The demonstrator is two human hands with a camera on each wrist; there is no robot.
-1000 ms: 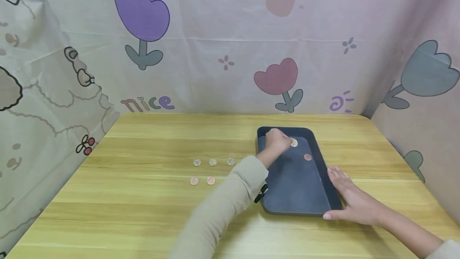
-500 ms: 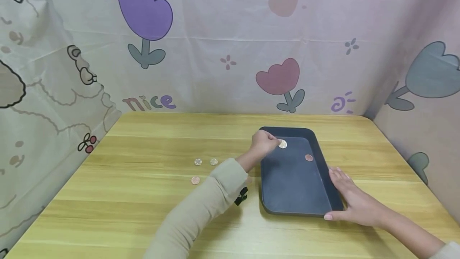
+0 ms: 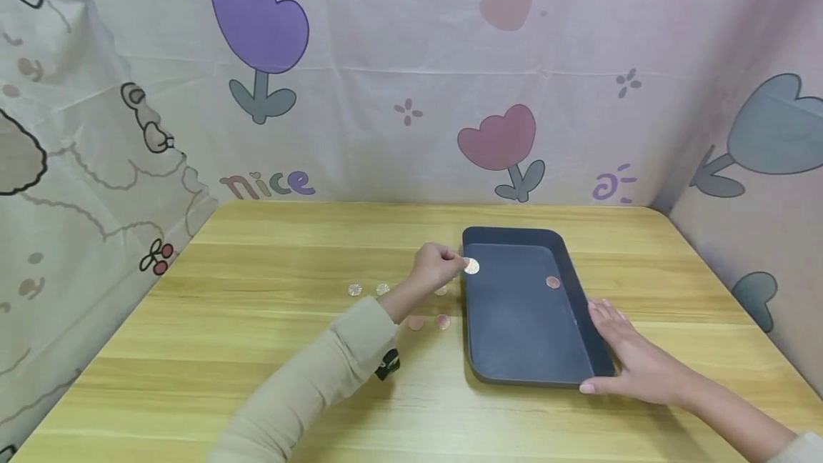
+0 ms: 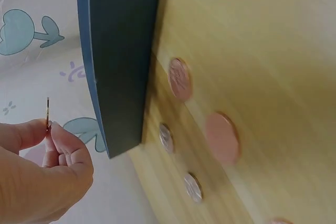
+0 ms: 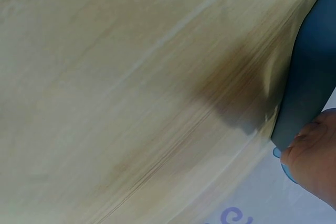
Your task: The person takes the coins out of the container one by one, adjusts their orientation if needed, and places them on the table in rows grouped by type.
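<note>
My left hand (image 3: 439, 266) pinches a pale gold coin (image 3: 472, 266) between thumb and fingertips at the left rim of the dark tray (image 3: 534, 349). In the left wrist view that coin stands edge-on, above the level of the table. My right hand (image 3: 633, 359) rests on the tray's near right corner, fingers along the right side and thumb at the front edge. One copper coin (image 3: 552, 282) lies inside the tray. Left of the tray, silvery coins (image 3: 354, 290) and copper coins (image 3: 442, 321) lie in two rows on the table, partly hidden behind my left arm.
The wooden table (image 3: 257, 384) ends at the back and right against a printed cloth (image 3: 360, 34). The tray's raised left wall (image 4: 123, 51) stands between its floor and the coins on the table.
My left hand has moved left with the pinched coin, from over the tray's far end to its left rim. Coins near the tray have come into view. The right hand and tray stay put.
</note>
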